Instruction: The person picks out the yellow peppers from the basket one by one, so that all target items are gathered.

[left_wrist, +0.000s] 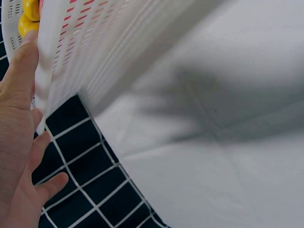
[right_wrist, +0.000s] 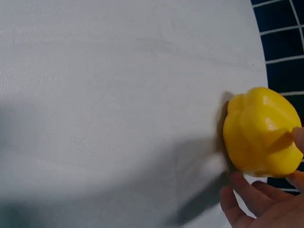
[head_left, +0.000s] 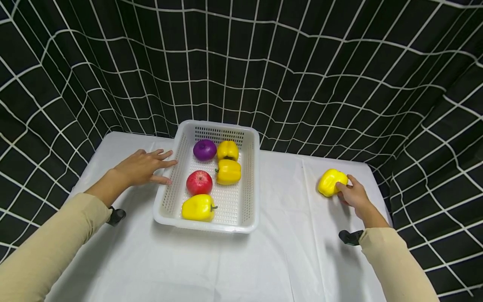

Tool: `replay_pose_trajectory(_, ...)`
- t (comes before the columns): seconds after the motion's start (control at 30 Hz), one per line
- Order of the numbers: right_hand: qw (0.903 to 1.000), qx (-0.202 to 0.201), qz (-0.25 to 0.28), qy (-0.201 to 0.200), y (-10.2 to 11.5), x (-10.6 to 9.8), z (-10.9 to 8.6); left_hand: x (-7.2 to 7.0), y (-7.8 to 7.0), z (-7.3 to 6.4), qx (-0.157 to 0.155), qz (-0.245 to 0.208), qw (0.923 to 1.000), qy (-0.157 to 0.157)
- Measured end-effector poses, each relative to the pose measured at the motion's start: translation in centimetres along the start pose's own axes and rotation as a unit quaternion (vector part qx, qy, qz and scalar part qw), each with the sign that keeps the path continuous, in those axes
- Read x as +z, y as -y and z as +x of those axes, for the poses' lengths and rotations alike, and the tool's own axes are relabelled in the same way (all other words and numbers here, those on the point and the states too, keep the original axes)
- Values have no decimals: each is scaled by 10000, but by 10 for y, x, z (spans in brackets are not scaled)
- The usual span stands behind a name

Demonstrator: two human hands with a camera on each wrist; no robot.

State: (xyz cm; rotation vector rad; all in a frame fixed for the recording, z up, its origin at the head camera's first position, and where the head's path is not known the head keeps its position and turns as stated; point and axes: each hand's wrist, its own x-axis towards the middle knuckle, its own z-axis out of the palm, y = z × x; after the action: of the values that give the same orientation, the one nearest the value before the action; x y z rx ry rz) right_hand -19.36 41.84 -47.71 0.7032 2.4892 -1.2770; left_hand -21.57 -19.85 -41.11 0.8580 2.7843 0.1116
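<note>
My right hand (head_left: 354, 193) pinches a yellow bell pepper (head_left: 332, 183) at the right side of the white table, thumb on its near side. The right wrist view shows this bell pepper (right_wrist: 262, 133) low over the cloth, fingers (right_wrist: 251, 197) curving beneath it. At the left wall of a white plastic basket (head_left: 205, 226), my left hand (head_left: 141, 168) has its fingers spread, fingertips right at the rim. In the basket lie a red pomegranate (head_left: 199, 183), a round purple thing like an onion (head_left: 205, 150) and three more yellow bell peppers (head_left: 198, 208).
A white cloth (head_left: 286, 251) covers the table, with creases running through it. Black curtains (head_left: 286, 75) with a white grid hang behind the table and down both sides. A dark wrist camera (head_left: 351, 238) sits on the right wrist.
</note>
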Motion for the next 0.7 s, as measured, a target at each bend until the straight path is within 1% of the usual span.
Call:
replay_pose_trajectory(0.07,9999,-65,-112,-92,4,-2,-1,0,0,0,-2,15,10000,-6)
replay_pose_trajectory(0.17,9987,-265,-365,-222,14,-4,-6,0,0,0,-1,13,10000,-10)
replay_pose_trajectory(0.23,9976,-465,-451,-249,24,-4,-11,0,1,-1,5,1,10000,-16)
replay_pose_trajectory(0.37,9929,-1007,-607,-191,48,1,-23,1,1,-1,18,-6,10000,-29)
replay_pose_trajectory(0.47,9866,-1454,-738,-105,66,9,-30,1,2,-1,25,-6,10000,-43)
replay_pose_trajectory(0.57,9778,-1920,-834,30,83,19,-38,2,2,-1,13,-10,10000,-31)
replay_pose_trajectory(0.63,9717,-2200,-838,210,94,27,-44,2,2,-1,2,-23,10000,-6)
replay_pose_trajectory(0.7,9651,-2475,-724,447,105,36,-52,2,2,0,-3,-28,10000,9)
